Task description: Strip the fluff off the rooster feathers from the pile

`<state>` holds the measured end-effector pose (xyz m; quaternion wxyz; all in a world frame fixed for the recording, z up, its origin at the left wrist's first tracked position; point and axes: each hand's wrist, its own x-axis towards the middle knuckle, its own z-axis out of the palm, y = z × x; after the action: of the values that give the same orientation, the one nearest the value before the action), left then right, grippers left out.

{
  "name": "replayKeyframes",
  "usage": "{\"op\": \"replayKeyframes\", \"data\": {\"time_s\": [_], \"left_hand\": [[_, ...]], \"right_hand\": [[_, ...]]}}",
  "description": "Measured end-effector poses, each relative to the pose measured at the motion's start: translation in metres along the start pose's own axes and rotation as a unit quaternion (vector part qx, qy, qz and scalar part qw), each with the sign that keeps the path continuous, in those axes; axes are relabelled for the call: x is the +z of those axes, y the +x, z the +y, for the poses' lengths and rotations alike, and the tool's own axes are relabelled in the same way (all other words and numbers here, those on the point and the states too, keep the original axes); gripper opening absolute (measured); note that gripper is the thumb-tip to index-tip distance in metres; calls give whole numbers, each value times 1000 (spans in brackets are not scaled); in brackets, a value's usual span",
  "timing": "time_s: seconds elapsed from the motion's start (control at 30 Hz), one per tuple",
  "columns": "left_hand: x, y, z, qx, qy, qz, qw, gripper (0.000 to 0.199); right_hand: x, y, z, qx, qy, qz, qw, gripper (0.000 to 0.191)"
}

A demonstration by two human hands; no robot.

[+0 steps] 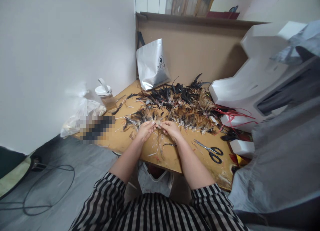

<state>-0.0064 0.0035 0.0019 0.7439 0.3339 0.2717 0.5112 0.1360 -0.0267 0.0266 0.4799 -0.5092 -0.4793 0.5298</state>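
Pinching a feather bunch (153, 115) at its pale base, the left hand (145, 130) and right hand (171, 129) meet fingertip to fingertip above the counter (172, 158). Beyond them, dark and brown feather clusters (183, 97) crowd the way back to the silver pouch (152, 67). Between the hands and the front edge runs a shallow strip with loose scraps. Black-handled scissors (210, 150) lie right of the right forearm, inside that edge; white foam (231, 89) bounds the right side, while a lidded jar (107, 99) stands toward the left edge.
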Motion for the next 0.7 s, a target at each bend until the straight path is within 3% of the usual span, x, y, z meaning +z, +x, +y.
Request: {"op": "replayKeyframes", "data": {"time_s": [0.13, 0.47, 0.6, 0.7], "left_hand": [[0, 0, -1, 2, 23, -19, 1000, 17], [1, -2, 1, -14, 69, -7, 997, 22], [0, -3, -1, -18, 96, -23, 995, 25], [1, -4, -1, -23, 122, -36, 992, 26]], "right_hand": [[2, 0, 3, 1, 16, -5, 1000, 31], [1, 5, 3, 24, 176, 9, 984, 31], [4, 6, 6, 6, 181, 17, 983, 31], [8, 6, 7, -13, 165, 55, 985, 29]]}}
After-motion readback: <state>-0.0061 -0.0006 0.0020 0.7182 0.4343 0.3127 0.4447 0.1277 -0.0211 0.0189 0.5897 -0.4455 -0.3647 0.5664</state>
